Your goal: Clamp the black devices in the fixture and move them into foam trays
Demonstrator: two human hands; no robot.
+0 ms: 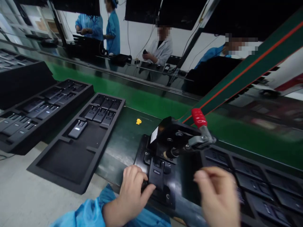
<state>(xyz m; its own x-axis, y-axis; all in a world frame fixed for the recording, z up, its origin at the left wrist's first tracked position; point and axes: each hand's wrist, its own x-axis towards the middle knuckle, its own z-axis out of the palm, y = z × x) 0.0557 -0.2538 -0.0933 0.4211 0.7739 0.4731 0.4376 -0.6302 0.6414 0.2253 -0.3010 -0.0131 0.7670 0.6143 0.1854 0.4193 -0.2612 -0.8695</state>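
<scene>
A dark grey handheld device (156,173) with white lettering lies in a black clamping fixture (163,142). My left hand (133,192) is curled at its left lower side, the thumb by the device's edge. Something dark shows between thumb and fingers, but I cannot make out what it is. To the right of the fixture is my right hand (217,195), blurred, with fingers bent in and thumb against them; anything inside is hidden. The clamp's red handle (199,117) points up above the device.
Left of the fixture, a black foam tray (68,145) holds several similar devices; another filled tray (47,107) lies beyond. More devices sit in a tray (255,186) at right. A small yellow thing (138,121) lies on the bench. Several people work behind the green conveyor (146,97).
</scene>
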